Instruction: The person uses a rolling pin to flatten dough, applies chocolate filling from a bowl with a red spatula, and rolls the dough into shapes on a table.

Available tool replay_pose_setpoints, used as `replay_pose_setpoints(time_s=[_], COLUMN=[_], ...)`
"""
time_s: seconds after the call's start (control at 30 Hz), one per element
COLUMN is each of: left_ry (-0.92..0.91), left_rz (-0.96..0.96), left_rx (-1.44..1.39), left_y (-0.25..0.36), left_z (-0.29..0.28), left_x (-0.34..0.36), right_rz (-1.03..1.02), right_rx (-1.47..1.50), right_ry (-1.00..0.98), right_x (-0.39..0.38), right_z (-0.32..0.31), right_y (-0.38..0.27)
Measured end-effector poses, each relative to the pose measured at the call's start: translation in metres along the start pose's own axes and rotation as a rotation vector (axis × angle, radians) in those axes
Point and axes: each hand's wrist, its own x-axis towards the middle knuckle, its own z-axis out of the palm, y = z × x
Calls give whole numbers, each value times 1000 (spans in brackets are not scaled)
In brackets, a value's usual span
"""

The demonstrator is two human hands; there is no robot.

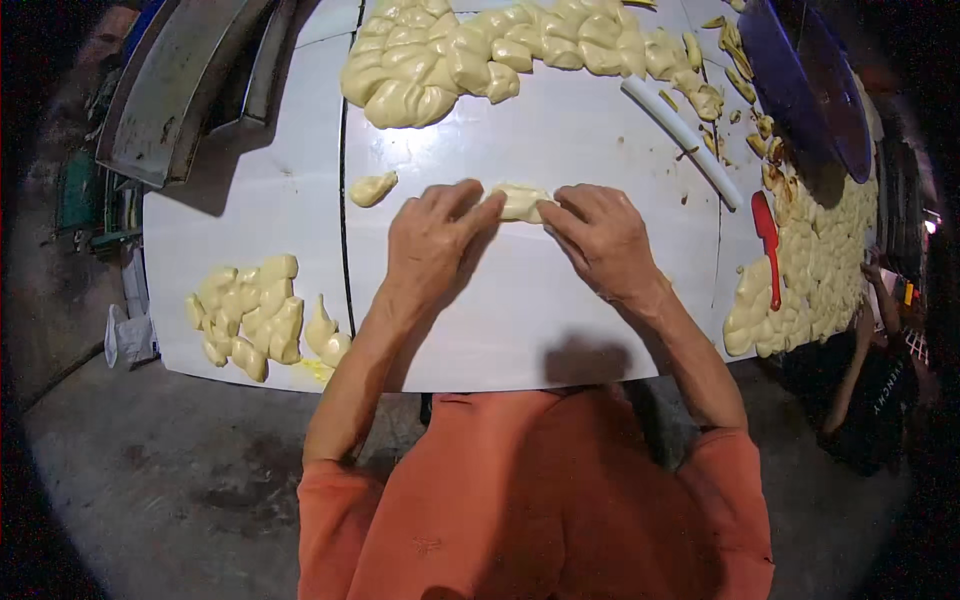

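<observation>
A small, pale yellow piece of dough (522, 203) lies flattened on the white tabletop in front of me, stretched sideways between my hands. My left hand (430, 240) pinches its left end with thumb and fingers. At the opposite end, the curled fingers of my right hand (605, 240) grip the dough too. Just left of my left hand rests a lone, smaller dough lump (373, 189). Beyond my hands, a big glossy heap of dough pieces (420, 60) spreads along the far side.
Long metal troughs (185, 90) stand at the far left. Nearer on the left sits another dough cluster (250, 310). To the right are a white rod (682, 143), a red spatula (767, 235) lying on more dough pieces (810, 290), a purple basin (810, 90), and another person (870, 380).
</observation>
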Motion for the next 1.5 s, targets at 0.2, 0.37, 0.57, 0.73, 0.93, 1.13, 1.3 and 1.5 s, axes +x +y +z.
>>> replay_pose_setpoints(time_s=[0.2,0.37,0.57,0.73,0.93,1.13,1.3,1.5], left_ry=[-18,91,-12,-8,-12,-56,-43,-224], left_rz=[-18,-131,-115,-201,-175,-194,-93,-77], left_rx=[-18,-35,50,-77,-81,-93,-267,-381], left_y=[-3,-10,-6,-3,-6,9,53,112], left_z=[0,1,4,-2,1,-7,3,33], left_x=[0,14,17,22,28,36,37,35], right_rz=[5,147,51,162,33,280,400,495], right_rx=[-19,38,-45,101,28,493,473,423], right_ry=[27,80,0,57,-6,-246,-300,-295], right_x=[0,16,19,30,25,39,-6,-73], right_z=[7,10,12,2,13,-27,-75,-101], right_y=[2,8,14,13,19,31,41,49])
